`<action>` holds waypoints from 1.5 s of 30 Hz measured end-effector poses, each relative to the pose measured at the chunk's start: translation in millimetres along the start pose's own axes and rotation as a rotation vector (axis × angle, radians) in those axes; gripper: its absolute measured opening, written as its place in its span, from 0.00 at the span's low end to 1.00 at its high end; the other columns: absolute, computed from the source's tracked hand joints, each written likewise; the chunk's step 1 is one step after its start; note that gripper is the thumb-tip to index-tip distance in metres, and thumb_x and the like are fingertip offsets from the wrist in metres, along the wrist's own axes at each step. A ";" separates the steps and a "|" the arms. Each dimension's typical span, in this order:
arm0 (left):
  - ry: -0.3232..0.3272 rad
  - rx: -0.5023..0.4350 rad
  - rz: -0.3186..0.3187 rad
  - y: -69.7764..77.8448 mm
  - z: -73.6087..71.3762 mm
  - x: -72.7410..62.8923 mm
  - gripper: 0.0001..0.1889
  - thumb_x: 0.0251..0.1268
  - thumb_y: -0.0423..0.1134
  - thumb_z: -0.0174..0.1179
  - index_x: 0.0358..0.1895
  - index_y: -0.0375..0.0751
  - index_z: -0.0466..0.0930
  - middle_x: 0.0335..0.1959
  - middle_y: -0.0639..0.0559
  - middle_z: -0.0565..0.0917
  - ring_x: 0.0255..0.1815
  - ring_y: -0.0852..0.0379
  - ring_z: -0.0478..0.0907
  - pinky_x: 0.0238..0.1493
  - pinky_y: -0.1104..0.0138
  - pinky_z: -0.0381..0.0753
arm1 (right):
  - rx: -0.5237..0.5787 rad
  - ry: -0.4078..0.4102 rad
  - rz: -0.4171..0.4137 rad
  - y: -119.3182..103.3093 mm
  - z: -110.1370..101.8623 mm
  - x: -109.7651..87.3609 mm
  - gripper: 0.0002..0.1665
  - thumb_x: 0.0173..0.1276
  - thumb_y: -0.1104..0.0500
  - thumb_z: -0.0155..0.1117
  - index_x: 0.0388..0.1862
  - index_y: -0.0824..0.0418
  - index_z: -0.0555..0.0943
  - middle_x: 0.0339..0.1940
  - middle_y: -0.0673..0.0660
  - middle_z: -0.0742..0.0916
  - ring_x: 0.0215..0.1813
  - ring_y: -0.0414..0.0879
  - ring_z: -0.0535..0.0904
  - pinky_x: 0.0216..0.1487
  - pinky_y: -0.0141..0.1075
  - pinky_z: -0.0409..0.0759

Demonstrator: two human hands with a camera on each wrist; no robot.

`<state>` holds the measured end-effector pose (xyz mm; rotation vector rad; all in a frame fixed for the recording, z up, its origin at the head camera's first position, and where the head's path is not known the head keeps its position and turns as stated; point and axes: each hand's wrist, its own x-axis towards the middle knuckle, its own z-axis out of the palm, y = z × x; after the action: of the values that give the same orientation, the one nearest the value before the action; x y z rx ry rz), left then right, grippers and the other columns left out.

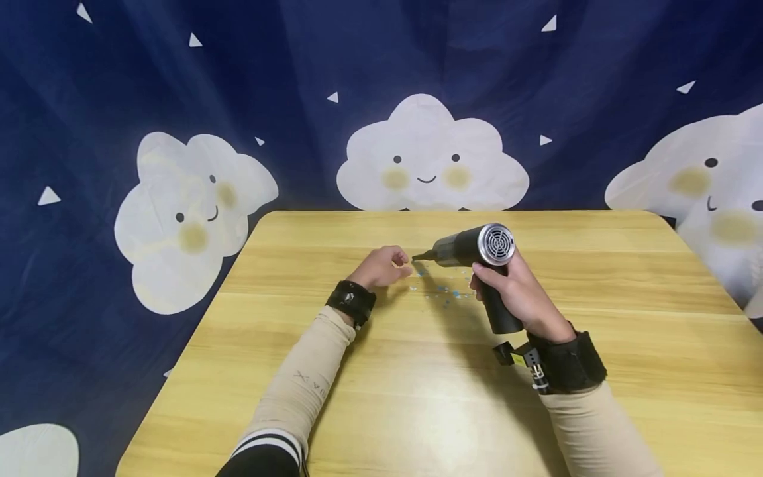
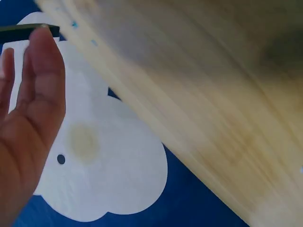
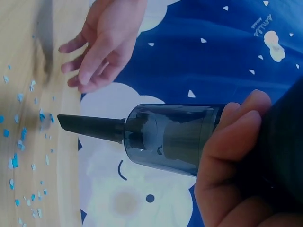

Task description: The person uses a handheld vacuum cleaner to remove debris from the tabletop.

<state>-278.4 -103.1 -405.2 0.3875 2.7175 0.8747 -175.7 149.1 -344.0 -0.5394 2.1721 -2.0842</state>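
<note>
A black handheld vacuum cleaner [image 1: 465, 246] with a silver vent at its rear is gripped round the handle by my right hand [image 1: 524, 295]. Its narrow nozzle [image 3: 92, 127] points left over the table, and the clear dust cup [image 3: 165, 137] shows in the right wrist view. My left hand [image 1: 381, 266] is beside the nozzle tip, fingers loosely bent with nothing held. Small blue and white scraps [image 1: 456, 293] lie scattered on the tabletop below the vacuum. In the left wrist view, the nozzle end overlaps my left fingertips.
The wooden table [image 1: 381, 397] spreads under both arms, its far edge just past the vacuum. Behind it hangs a dark blue curtain [image 1: 298, 66] printed with white clouds. Black straps [image 1: 352, 301] circle both wrists, and a small camera [image 1: 524, 361] sticks out from the right one.
</note>
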 end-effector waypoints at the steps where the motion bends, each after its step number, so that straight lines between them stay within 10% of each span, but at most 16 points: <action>1: -0.003 0.034 -0.004 -0.3 1.2 2.0 0.16 0.69 0.45 0.61 0.52 0.39 0.76 0.52 0.46 0.78 0.54 0.49 0.75 0.56 0.59 0.73 | -0.001 0.000 0.005 1.0 0.5 0.5 0.21 0.74 0.64 0.53 0.60 0.61 0.59 0.28 0.66 0.78 0.25 0.49 0.76 0.31 0.38 0.79; 7: -0.060 0.232 -0.041 0.7 7.8 12.3 0.28 0.68 0.45 0.61 0.67 0.37 0.66 0.65 0.39 0.70 0.65 0.44 0.67 0.66 0.55 0.66 | -0.018 0.002 0.034 4.6 1.6 2.2 0.23 0.74 0.63 0.53 0.63 0.61 0.57 0.30 0.67 0.77 0.26 0.49 0.77 0.32 0.41 0.79; 19: -0.110 0.346 -0.059 13.2 14.1 21.2 0.34 0.70 0.48 0.58 0.74 0.39 0.57 0.73 0.40 0.59 0.72 0.43 0.59 0.69 0.55 0.59 | -0.013 -0.001 0.016 2.9 -0.5 0.2 0.24 0.74 0.62 0.53 0.63 0.62 0.57 0.30 0.66 0.78 0.26 0.54 0.77 0.32 0.42 0.80; 29: -0.138 0.339 -0.036 17.8 19.2 31.7 0.28 0.73 0.42 0.54 0.72 0.37 0.61 0.68 0.41 0.68 0.68 0.45 0.65 0.67 0.57 0.64 | -0.014 -0.005 0.021 1.0 -2.2 -1.3 0.25 0.73 0.64 0.53 0.63 0.61 0.56 0.30 0.65 0.77 0.26 0.51 0.77 0.32 0.41 0.80; 36: -0.107 0.369 -0.014 14.0 23.7 30.6 0.11 0.70 0.43 0.58 0.47 0.40 0.79 0.45 0.47 0.81 0.44 0.51 0.76 0.49 0.60 0.75 | -0.023 -0.016 0.023 2.6 -1.6 -1.6 0.25 0.73 0.64 0.54 0.63 0.62 0.57 0.30 0.65 0.78 0.27 0.56 0.77 0.31 0.40 0.79; 45: -0.075 0.304 0.001 11.2 22.7 30.5 0.16 0.67 0.41 0.62 0.54 0.37 0.80 0.47 0.45 0.82 0.43 0.52 0.76 0.46 0.62 0.76 | -0.045 -0.021 0.019 -2.4 -3.4 -3.5 0.24 0.73 0.65 0.53 0.62 0.65 0.57 0.28 0.66 0.78 0.26 0.50 0.77 0.30 0.39 0.78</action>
<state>-297.6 -72.2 -421.3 0.4700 2.7818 0.4345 -173.0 153.4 -342.1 -0.5395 2.2090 -2.0151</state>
